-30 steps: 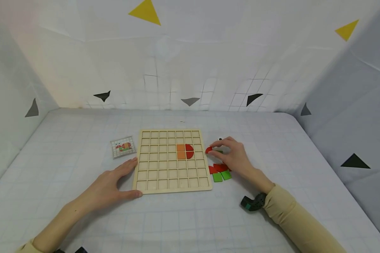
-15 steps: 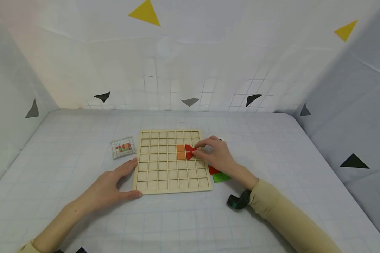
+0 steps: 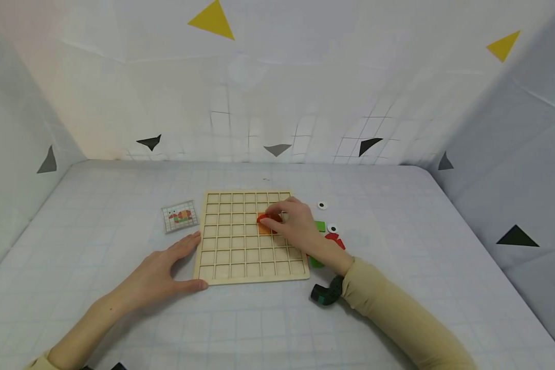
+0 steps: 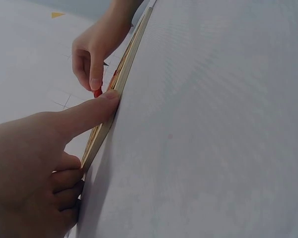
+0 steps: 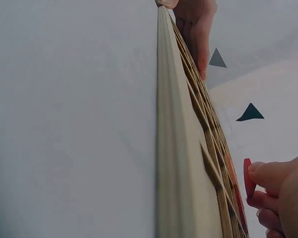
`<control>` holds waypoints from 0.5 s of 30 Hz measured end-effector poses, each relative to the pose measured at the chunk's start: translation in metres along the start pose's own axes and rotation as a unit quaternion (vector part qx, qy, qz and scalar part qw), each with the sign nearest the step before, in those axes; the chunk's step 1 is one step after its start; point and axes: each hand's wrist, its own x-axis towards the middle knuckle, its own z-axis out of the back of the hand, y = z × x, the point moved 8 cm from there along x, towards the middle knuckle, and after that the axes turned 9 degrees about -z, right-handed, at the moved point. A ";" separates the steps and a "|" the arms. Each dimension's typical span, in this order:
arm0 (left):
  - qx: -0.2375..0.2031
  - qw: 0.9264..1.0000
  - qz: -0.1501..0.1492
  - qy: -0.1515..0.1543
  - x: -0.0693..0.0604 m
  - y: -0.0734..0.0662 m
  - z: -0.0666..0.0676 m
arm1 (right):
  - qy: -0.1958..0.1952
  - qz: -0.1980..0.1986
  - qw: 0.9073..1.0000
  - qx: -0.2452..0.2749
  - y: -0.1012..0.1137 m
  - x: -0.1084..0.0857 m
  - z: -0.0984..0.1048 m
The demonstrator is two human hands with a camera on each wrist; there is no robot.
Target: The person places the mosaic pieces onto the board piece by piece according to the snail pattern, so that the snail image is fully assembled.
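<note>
My right hand (image 3: 296,223) is over the right half of a wooden grid board (image 3: 238,255), pinching a red curved tile (image 5: 249,179) between thumb and fingers. The tile is tilted on edge in the right wrist view, just above the grid. Beneath it lie orange square tiles (image 3: 264,230), partly covered by that tile and the fingers; red tiles beside them are mostly hidden. My left hand (image 3: 152,271) rests against the board's left edge. Its thumb touches the front left corner, and the fingers lie along the side.
Left of the board lies a small picture card (image 3: 180,216) with a coloured figure on a grid. To the right are two eye discs (image 3: 333,228), green squares (image 3: 321,226) and red tiles (image 3: 338,241), some partly behind my right forearm.
My right hand has carried the red tile leftward from beside the board to over the orange squares. The loose eye discs now show. My left hand has stayed in place.
</note>
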 end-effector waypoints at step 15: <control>0.002 1.000 -0.001 -0.002 0.000 0.001 -0.001 | -0.022 0.017 1.000 0.001 0.011 0.008 -0.019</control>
